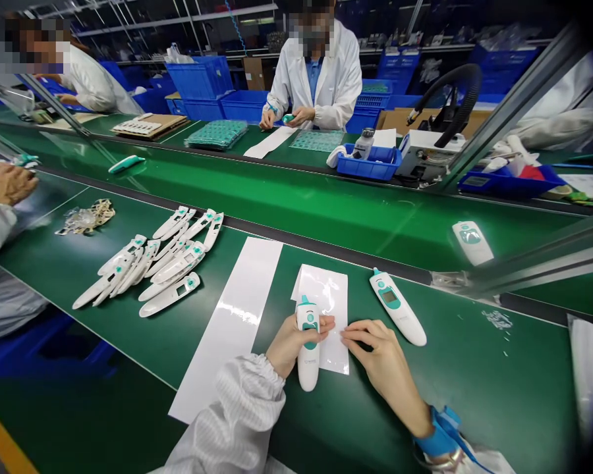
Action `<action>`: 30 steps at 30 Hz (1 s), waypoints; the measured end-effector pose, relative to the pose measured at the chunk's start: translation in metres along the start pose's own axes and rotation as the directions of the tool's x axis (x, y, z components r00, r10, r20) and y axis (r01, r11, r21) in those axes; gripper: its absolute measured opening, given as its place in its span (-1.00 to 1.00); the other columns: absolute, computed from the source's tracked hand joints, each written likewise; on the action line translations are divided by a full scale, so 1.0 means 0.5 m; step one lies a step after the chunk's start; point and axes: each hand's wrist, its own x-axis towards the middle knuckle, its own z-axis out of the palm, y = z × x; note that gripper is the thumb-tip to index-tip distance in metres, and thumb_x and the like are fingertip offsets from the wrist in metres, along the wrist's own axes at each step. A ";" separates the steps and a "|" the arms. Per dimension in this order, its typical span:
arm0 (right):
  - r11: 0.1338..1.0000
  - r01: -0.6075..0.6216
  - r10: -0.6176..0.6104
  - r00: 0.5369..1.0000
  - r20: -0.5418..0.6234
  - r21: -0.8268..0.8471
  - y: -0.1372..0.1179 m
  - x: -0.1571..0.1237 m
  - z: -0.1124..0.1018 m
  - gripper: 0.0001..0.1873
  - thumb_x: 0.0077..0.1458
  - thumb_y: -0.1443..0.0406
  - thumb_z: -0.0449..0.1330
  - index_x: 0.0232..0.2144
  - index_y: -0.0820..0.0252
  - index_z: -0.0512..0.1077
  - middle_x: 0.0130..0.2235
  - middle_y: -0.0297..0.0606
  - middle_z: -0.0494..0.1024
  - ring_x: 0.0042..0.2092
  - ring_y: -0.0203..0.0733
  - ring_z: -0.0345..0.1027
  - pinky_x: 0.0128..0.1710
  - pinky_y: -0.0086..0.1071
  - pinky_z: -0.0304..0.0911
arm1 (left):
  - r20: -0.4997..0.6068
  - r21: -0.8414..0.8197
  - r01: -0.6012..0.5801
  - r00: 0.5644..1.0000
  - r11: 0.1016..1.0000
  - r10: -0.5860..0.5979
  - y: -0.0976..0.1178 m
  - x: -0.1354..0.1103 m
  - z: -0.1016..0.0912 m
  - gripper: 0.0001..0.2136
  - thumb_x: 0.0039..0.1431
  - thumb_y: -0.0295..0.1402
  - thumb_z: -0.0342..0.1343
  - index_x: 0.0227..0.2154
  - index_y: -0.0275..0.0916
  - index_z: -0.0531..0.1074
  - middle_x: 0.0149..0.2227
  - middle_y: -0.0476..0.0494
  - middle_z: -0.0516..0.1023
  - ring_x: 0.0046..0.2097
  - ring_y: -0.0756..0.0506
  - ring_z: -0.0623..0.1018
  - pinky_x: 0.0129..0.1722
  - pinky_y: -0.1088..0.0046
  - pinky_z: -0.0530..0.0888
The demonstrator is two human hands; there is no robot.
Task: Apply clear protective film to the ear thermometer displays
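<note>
My left hand (296, 342) is wrapped round a white and teal ear thermometer (308, 368), its teal tip pointing away from me and my thumb lying across its front. Beneath it on the green bench lies a glossy white sheet (337, 289). At that sheet's right edge, the thumb and fingertips of my right hand (375, 352) are pinched together; anything between them is too small to make out. A blue band circles my right wrist. Just beyond that hand rests a second thermometer (400, 309). Left of my left hand is a long white strip (242, 296).
Several white casing halves (172, 263) are piled on the left, near a heap of small parts (91, 217). Clear scraps (498, 319) lie at right. A green conveyor (286, 191) carries another thermometer (473, 242). A co-worker (316, 79) works opposite; another's hands (10, 183) show at left.
</note>
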 end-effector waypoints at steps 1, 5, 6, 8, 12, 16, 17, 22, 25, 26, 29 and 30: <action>1.000 -0.007 0.007 1.000 0.004 0.001 0.001 0.002 0.001 -0.72 0.25 0.13 0.06 -0.35 0.02 0.54 -0.21 -0.21 0.53 -0.17 0.04 0.34 -0.23 -0.06 0.22 | 0.005 -0.002 0.004 1.000 1.000 -0.004 0.000 0.000 -0.001 -0.69 -0.16 -0.56 0.17 -0.24 -0.37 0.53 0.00 -0.34 0.51 0.08 -0.29 0.46 0.18 0.13 0.30; 1.000 -0.027 0.027 1.000 0.007 0.008 0.002 0.012 0.002 -0.73 0.22 0.16 0.08 -0.43 0.04 0.51 -0.23 -0.23 0.53 -0.20 0.02 0.34 -0.21 -0.06 0.21 | 0.009 -0.004 0.001 1.000 1.000 -0.001 -0.002 0.003 -0.003 -0.72 -0.16 -0.56 0.19 -0.28 -0.36 0.52 0.00 -0.33 0.51 0.08 -0.30 0.46 0.18 0.12 0.30; 1.000 -0.030 0.030 0.999 0.012 0.007 0.001 0.014 0.001 -0.74 0.20 0.17 0.08 -0.45 0.05 0.49 -0.23 -0.23 0.52 -0.20 0.02 0.33 -0.21 -0.06 0.20 | 0.010 -0.002 -0.003 1.000 1.000 0.003 -0.002 0.004 -0.003 -0.73 -0.16 -0.56 0.20 -0.29 -0.36 0.52 -0.01 -0.33 0.51 0.08 -0.30 0.46 0.18 0.12 0.30; 0.999 -0.037 0.037 0.999 0.024 0.002 -0.003 0.019 0.001 -0.78 0.17 0.21 0.10 -0.47 0.05 0.47 -0.23 -0.24 0.52 -0.20 0.02 0.31 -0.21 -0.06 0.19 | 0.010 0.007 -0.015 1.000 1.000 0.015 -0.003 0.004 -0.001 -0.73 -0.15 -0.56 0.19 -0.29 -0.36 0.52 -0.02 -0.33 0.53 0.07 -0.29 0.46 0.17 0.12 0.31; 0.999 -0.039 0.040 0.999 0.035 -0.016 -0.018 0.021 0.000 -0.87 0.08 0.32 0.12 -0.49 0.07 0.43 -0.24 -0.25 0.49 -0.19 0.02 0.28 -0.21 -0.07 0.17 | -0.011 0.057 -0.040 0.999 0.998 0.041 -0.004 0.004 0.005 -0.72 -0.17 -0.59 0.15 -0.30 -0.34 0.52 -0.05 -0.30 0.54 0.06 -0.29 0.47 0.15 0.10 0.32; 0.999 0.020 -0.019 0.999 0.036 -0.029 -0.032 0.011 0.001 -0.89 0.05 0.41 0.12 -0.46 0.10 0.36 -0.23 -0.25 0.46 -0.17 0.01 0.26 -0.22 -0.11 0.16 | -0.028 0.089 -0.053 0.998 0.995 0.056 -0.005 0.005 0.010 -0.67 -0.19 -0.61 0.13 -0.25 -0.37 0.52 -0.08 -0.31 0.56 0.04 -0.29 0.48 0.14 0.08 0.32; 0.998 0.046 -0.045 0.998 0.033 -0.030 -0.035 0.007 0.001 -0.88 0.06 0.42 0.11 -0.45 0.10 0.35 -0.23 -0.24 0.46 -0.17 0.00 0.26 -0.22 -0.12 0.16 | -0.026 0.084 -0.058 0.998 0.995 0.060 -0.005 0.005 0.011 -0.67 -0.19 -0.61 0.12 -0.25 -0.37 0.52 -0.08 -0.31 0.56 0.04 -0.29 0.48 0.14 0.09 0.33; 0.997 0.070 -0.071 0.997 0.007 0.017 -0.035 -0.006 0.005 -0.89 0.15 0.39 0.05 -0.41 0.10 0.28 -0.28 -0.26 0.45 -0.24 -0.05 0.31 -0.25 -0.19 0.17 | -0.014 0.029 -0.082 0.997 0.996 0.082 -0.012 0.004 0.007 -0.65 -0.18 -0.61 0.10 -0.24 -0.36 0.51 -0.08 -0.28 0.56 0.06 -0.27 0.47 0.16 0.12 0.31; 0.998 0.014 -0.014 1.000 -0.003 0.055 -0.031 -0.003 0.009 -0.90 0.17 0.36 0.04 -0.39 0.10 0.30 -0.34 -0.28 0.44 -0.28 -0.06 0.33 -0.26 -0.20 0.18 | -0.015 -0.002 -0.096 0.995 0.995 0.096 -0.016 0.005 0.003 -0.64 -0.18 -0.62 0.11 -0.23 -0.35 0.50 -0.05 -0.28 0.54 0.08 -0.28 0.46 0.17 0.11 0.30; 0.998 -0.002 0.002 1.000 -0.005 0.062 -0.030 -0.001 0.011 -0.90 0.18 0.34 0.05 -0.39 0.10 0.31 -0.36 -0.29 0.44 -0.30 -0.06 0.33 -0.26 -0.20 0.18 | -0.015 -0.019 -0.098 0.995 0.995 0.098 -0.017 0.005 0.002 -0.64 -0.18 -0.62 0.12 -0.22 -0.34 0.49 -0.04 -0.28 0.54 0.07 -0.28 0.46 0.17 0.11 0.29; 0.996 -0.031 0.032 0.999 -0.011 0.080 -0.027 0.002 0.014 -0.90 0.20 0.29 0.06 -0.37 0.09 0.34 -0.36 -0.30 0.45 -0.31 -0.08 0.35 -0.29 -0.23 0.21 | -0.015 -0.064 -0.087 0.996 0.994 0.086 -0.017 0.007 0.000 -0.67 -0.15 -0.60 0.17 -0.22 -0.34 0.46 -0.05 -0.31 0.53 0.07 -0.29 0.47 0.16 0.12 0.30; 0.995 -0.042 0.043 0.999 -0.010 0.090 -0.026 0.002 0.015 -0.90 0.21 0.27 0.07 -0.36 0.09 0.34 -0.35 -0.31 0.47 -0.31 -0.09 0.36 -0.30 -0.24 0.23 | -0.017 -0.070 -0.081 0.997 0.994 0.080 -0.017 0.007 -0.001 -0.68 -0.14 -0.58 0.19 -0.23 -0.35 0.45 -0.05 -0.32 0.53 0.07 -0.29 0.47 0.16 0.13 0.30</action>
